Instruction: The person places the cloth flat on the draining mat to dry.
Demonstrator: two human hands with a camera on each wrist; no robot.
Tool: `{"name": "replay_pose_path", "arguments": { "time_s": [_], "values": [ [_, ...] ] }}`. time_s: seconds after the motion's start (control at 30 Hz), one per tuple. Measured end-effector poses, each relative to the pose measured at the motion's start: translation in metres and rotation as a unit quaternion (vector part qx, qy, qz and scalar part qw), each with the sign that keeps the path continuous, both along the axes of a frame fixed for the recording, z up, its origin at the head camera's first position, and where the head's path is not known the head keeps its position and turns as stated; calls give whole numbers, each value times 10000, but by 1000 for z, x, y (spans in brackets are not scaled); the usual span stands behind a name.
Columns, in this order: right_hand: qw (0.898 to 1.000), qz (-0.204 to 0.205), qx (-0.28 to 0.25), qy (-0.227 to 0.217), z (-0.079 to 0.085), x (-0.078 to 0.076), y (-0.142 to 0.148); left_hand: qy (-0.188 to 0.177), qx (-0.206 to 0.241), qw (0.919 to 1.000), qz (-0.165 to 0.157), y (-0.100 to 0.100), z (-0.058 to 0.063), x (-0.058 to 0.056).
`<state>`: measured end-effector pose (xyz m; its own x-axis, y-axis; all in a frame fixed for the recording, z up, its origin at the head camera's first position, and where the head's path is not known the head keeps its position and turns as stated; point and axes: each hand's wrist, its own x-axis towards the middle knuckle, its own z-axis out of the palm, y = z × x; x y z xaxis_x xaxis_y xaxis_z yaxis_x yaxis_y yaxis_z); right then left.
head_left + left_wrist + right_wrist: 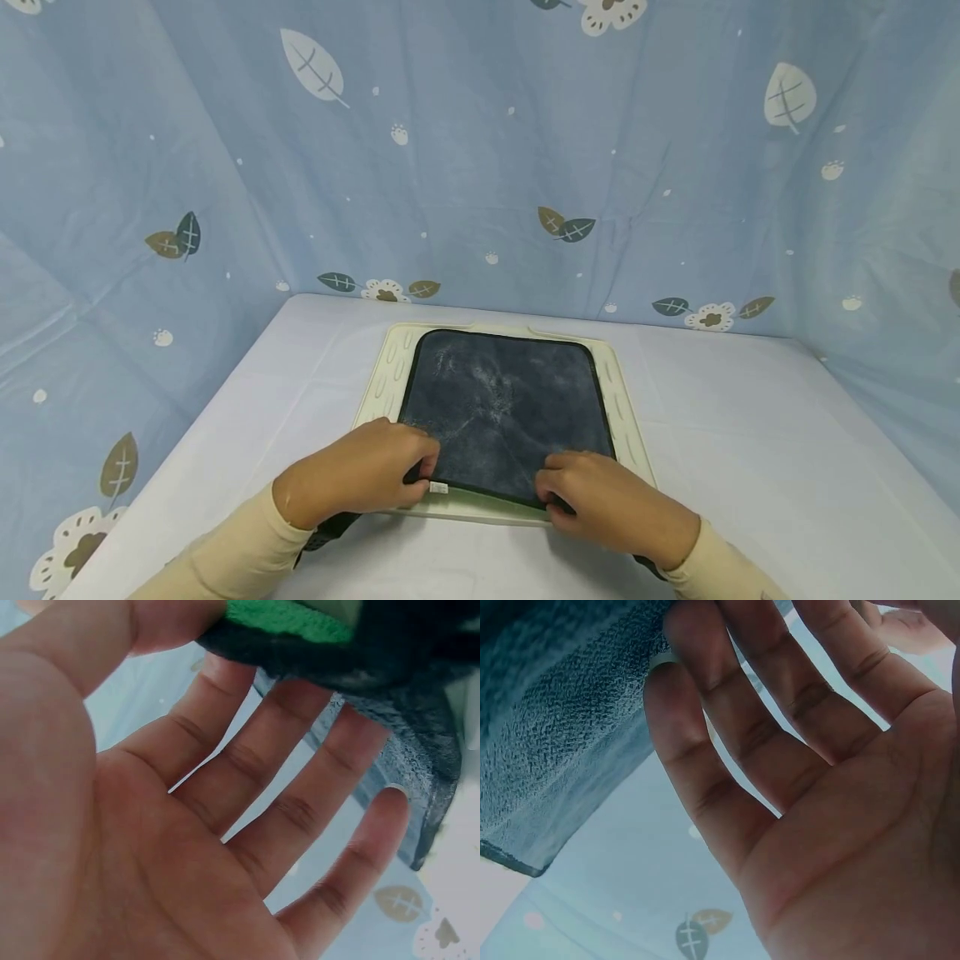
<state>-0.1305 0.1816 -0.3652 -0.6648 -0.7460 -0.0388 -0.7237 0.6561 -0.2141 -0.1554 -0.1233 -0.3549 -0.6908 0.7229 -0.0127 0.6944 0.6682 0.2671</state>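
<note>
A dark blue-grey cloth point(495, 400) with a black bound edge and whitish smudges lies over a cream tray point(627, 408). My left hand point(367, 467) pinches the cloth's near left corner between thumb and fingers, beside a small white tag point(438, 487). At the near right corner, my right hand point(607, 500) pinches the edge the same way. The near edge is raised, and green shows below it. In the left wrist view, green fuzzy material point(289, 619) lies by the thumb. Cloth texture point(562, 712) hangs past the fingertips in the right wrist view.
The tray has raised oval ridges along its sides and stands on a table with a white cover point(750, 433). Blue curtain fabric point(480, 150) with leaf and flower prints rises behind the table and at both sides.
</note>
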Motion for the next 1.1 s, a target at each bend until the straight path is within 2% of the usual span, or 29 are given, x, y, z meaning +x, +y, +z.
{"name": "replay_pose_path", "arguments": {
  "time_s": [0.43, 0.67, 0.87, 1.1],
  "values": [
    [9996, -95, 40, -275, -3, 3, -3, -200, -207, 9996, -36, 1, -3, 0],
    [9983, -190, -20, -555, 0, 2, -2, -23, -101, 9999, -60, 2, -5, -2],
    [9979, -278, 2, -586, 2, 0, -1, 389, -351, 9984, 191, 4, -6, -2],
    [9969, -386, 1, -686, 0, 0, -1, 141, -514, 9969, 572, 6, -11, -2]
  ]
}}
